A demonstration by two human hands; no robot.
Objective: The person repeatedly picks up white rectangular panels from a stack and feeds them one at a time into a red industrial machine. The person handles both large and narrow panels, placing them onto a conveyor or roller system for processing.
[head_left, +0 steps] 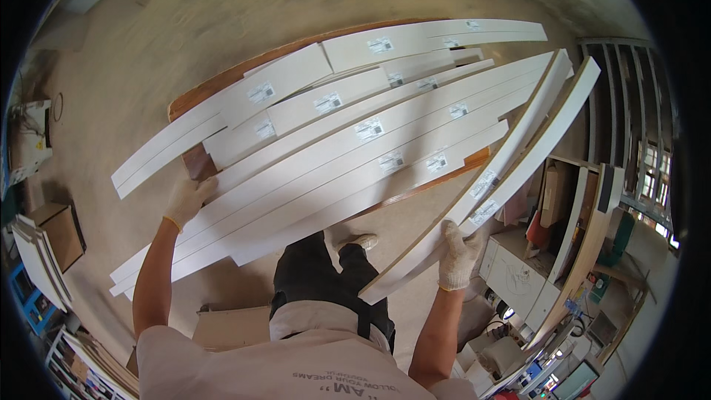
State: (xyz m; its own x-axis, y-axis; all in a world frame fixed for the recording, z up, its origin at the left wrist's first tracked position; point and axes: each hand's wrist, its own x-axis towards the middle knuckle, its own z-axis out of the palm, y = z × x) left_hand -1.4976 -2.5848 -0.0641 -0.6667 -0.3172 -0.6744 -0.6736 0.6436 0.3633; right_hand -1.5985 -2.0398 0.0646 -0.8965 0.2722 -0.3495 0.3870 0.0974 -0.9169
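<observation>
My right hand (pixel 459 257), in a pale knit work glove, grips two long narrow white boards (pixel 539 150). They stand slantwise to the right of a broad layer of similar boards, their far ends overlapping its edge. My left hand (pixel 191 201), gloved too, has its fingers at the left end of a long white board (pixel 311 135) in that layer. Its fingertips are partly hidden, but they look closed on the board. More white boards (pixel 318 196) lie side by side and partly stacked, several with small printed labels (pixel 369 129).
A brown wooden panel (pixel 194 101) shows under the boards. At the right stand a shelf unit (pixel 566 215) with wood offcuts and a metal rack (pixel 629 96). Leaning panels (pixel 44 263) are at the left. A cardboard box (pixel 233 328) sits near my legs.
</observation>
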